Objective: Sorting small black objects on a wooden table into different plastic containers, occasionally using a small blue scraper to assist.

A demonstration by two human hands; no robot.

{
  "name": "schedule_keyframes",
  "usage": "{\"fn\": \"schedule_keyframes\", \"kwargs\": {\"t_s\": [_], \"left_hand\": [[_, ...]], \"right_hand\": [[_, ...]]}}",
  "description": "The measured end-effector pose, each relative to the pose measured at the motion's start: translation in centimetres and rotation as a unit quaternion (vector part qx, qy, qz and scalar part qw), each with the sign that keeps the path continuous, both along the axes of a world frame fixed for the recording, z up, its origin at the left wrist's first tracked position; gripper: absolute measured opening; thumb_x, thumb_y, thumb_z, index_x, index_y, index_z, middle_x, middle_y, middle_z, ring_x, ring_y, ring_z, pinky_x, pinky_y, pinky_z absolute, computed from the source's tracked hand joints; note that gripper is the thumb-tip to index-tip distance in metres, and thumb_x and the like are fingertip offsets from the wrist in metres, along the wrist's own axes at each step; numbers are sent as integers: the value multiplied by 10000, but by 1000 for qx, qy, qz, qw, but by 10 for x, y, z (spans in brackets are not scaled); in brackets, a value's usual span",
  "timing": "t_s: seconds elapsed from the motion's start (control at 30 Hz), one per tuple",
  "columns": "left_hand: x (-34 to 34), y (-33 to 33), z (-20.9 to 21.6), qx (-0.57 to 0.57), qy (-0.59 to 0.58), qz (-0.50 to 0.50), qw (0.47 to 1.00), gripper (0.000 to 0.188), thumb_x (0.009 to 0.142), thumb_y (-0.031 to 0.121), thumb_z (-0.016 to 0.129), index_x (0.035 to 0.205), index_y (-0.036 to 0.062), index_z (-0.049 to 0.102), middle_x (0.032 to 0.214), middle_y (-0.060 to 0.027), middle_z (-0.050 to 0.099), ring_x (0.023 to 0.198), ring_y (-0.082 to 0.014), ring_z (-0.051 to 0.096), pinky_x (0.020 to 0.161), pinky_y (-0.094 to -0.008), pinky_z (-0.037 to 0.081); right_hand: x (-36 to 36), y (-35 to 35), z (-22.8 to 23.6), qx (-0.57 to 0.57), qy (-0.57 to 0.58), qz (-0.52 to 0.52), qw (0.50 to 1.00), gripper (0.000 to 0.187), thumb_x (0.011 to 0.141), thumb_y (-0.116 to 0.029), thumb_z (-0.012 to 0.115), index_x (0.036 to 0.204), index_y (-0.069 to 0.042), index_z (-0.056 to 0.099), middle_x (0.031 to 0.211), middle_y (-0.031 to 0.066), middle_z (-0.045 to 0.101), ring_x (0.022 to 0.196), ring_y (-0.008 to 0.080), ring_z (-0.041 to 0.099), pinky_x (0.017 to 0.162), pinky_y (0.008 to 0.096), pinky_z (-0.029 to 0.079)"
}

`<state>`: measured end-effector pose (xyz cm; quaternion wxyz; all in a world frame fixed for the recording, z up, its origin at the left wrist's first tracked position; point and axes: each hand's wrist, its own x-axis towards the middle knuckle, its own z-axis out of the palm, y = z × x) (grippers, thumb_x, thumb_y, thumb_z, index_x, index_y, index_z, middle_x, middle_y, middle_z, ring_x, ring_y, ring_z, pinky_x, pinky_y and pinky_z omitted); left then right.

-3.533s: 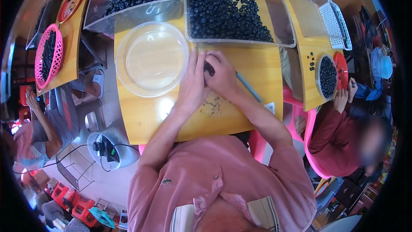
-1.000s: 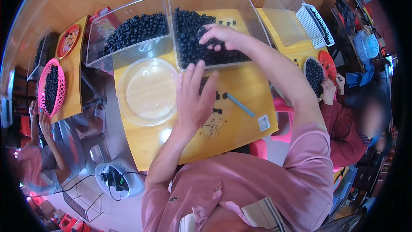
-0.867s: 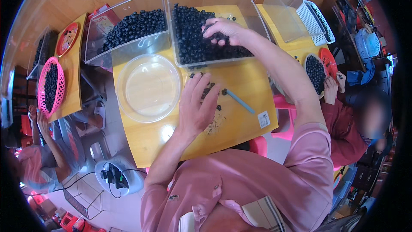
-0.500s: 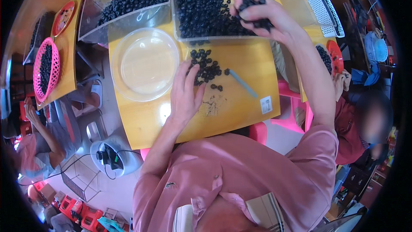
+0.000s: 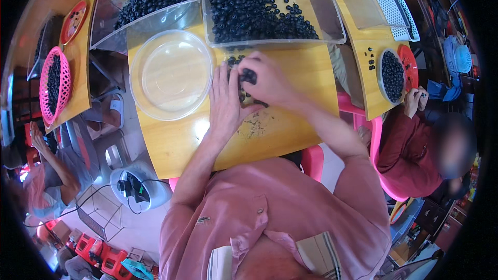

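My right hand (image 5: 265, 78) is closed around several blueberries (image 5: 249, 76), held low over the wooden table (image 5: 290, 140). Just left of it, my left hand (image 5: 224, 101) lies flat with fingers stretched out and thumb apart, along a small pile of blueberries (image 5: 233, 60) that both hands partly cover. Beyond them stands a clear plastic bin (image 5: 340, 38) with many blueberries (image 5: 238, 10), heaped thickest toward its left. A round clear plastic tub (image 5: 136, 93) stands left of my left hand. Crumbly dark bits (image 5: 258, 124) lie on the wood nearer me.
Another clear bin (image 5: 98, 36) of blueberries stands at the far left. A pink basket (image 5: 66, 91) sits on the left side table. On the right, a person in a red sleeve (image 5: 415, 150) handles something small near a bowl of berries (image 5: 392, 75) and a red plate (image 5: 410, 65).
My right hand has come from over the bin, back and left, to the pile beside my left hand, still holding blueberries. My right forearm now hides the blue strip on the table.
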<state>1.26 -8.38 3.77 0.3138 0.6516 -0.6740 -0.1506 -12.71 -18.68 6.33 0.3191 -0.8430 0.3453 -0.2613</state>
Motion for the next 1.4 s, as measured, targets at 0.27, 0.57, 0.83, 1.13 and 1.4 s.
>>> {"fn": "schedule_keyframes", "kwargs": {"t_s": [0.27,0.57,0.83,1.13,1.4], "left_hand": [[5,1,-12,-2,81,38,996,1190,658,176,966,1569,-108,256,1582,-344,384,1474,-518,384,1220,-534,346],[4,0,-15,-15,38,35,999,1106,728,187,918,1573,-105,266,1566,-320,414,1452,-502,416,1215,-536,352],[7,1,-18,-17,21,17,999,1047,746,82,853,1591,-66,253,1600,-346,349,1487,-527,356,1216,-565,344],[3,1,-6,19,31,22,999,1131,750,349,940,1616,15,293,1649,-352,267,1498,-539,332,1208,-571,343],[1,0,-6,29,26,27,999,1103,770,362,927,1633,57,309,1683,-317,228,1536,-500,289,1236,-552,313]], "right_hand": [[25,14,-28,-181,55,-22,982,215,850,-153,717,1053,-93,679,1176,98,647,938,322,689,765,431,581],[23,18,-27,-158,16,-29,987,259,885,-202,716,1103,-67,677,1247,143,597,984,358,662,766,461,595],[5,29,-7,-98,63,40,992,447,853,-155,743,1276,-48,646,1411,197,531,1204,420,566,1017,516,498],[-20,-9,121,-161,-41,64,984,475,807,-104,814,1260,-86,674,1282,150,623,1176,391,617,1034,483,497],[30,-187,84,218,216,-33,951,853,881,-458,767,1600,-129,448,1600,163,496,1428,353,518,1051,489,523]]}}
